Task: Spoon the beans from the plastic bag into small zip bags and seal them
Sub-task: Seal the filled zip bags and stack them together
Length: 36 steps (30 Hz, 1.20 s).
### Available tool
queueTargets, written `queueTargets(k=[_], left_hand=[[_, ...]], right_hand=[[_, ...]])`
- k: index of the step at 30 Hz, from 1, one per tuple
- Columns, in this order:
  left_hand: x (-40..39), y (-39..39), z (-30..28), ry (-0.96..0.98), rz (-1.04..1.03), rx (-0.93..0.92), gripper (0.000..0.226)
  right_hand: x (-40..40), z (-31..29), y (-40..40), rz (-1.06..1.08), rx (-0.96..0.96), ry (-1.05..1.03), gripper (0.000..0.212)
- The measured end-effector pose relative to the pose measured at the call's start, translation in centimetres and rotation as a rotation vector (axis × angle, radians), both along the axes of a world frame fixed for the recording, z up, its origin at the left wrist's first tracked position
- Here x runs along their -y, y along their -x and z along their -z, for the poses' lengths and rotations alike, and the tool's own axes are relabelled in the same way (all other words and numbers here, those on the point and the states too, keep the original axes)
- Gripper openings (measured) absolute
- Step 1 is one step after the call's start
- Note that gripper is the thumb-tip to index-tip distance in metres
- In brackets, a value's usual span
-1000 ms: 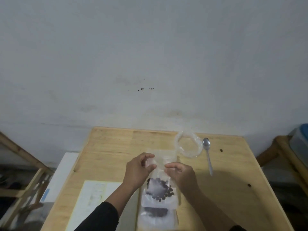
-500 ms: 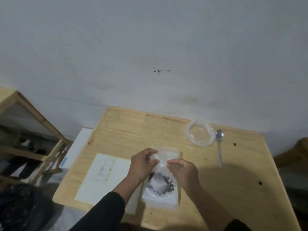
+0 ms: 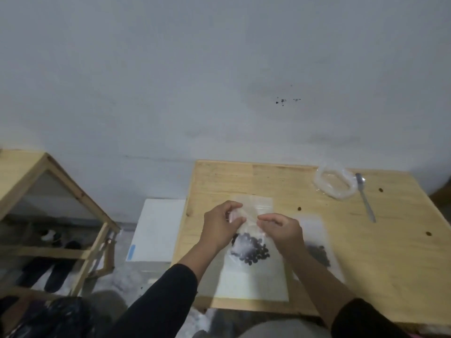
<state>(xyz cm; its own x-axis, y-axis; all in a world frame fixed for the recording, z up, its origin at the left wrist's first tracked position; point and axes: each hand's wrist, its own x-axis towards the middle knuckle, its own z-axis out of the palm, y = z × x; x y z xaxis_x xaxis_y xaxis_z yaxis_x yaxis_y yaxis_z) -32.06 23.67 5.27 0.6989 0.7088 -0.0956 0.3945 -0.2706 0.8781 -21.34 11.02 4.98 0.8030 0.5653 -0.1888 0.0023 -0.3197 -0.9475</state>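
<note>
A small clear zip bag (image 3: 251,242) with dark beans in its lower half hangs just above the wooden table (image 3: 380,252). My left hand (image 3: 220,225) pinches its top strip at the left, and my right hand (image 3: 284,230) pinches the same strip at the right. A second zip bag with beans (image 3: 317,250) lies flat to the right, partly under my right wrist. The crumpled plastic bag (image 3: 334,185) sits at the table's back right, looking nearly empty, with the metal spoon (image 3: 364,198) lying beside it.
White paper sheets (image 3: 253,284) lie under the bags near the table's front edge. Three loose beans (image 3: 299,209) dot the right side of the table. A white box (image 3: 156,232) stands on the floor left of the table, and a wooden rack (image 3: 61,191) with shoes is further left.
The view has swung to the left, so the table now sits to the right. Both hands keep pinching the top of the bean-filled zip bag, a little farther apart.
</note>
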Motion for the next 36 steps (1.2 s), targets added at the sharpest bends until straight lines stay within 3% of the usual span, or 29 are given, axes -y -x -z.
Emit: queueTargets(k=[11,19,26,36], left_hand=[[-3.6,10.1,0.9,0.216,0.039,-0.023,0.034],[-5.2,12.3,2.1,0.266,0.022,-0.037,0.032],[-6.0,12.3,2.7,0.317,-0.007,-0.022,0.032],[-6.5,12.4,2.5,0.333,-0.005,-0.049,0.030]], right_hand=[[-3.1,-0.1,9.1,0.044,-0.144,0.015,0.012],[-1.2,3.0,10.9,0.083,0.253,0.427,0.020],[-1.8,4.7,11.5,0.037,0.311,0.523,0.022],[-2.8,6.1,11.9,0.079,0.315,0.532,0.003]])
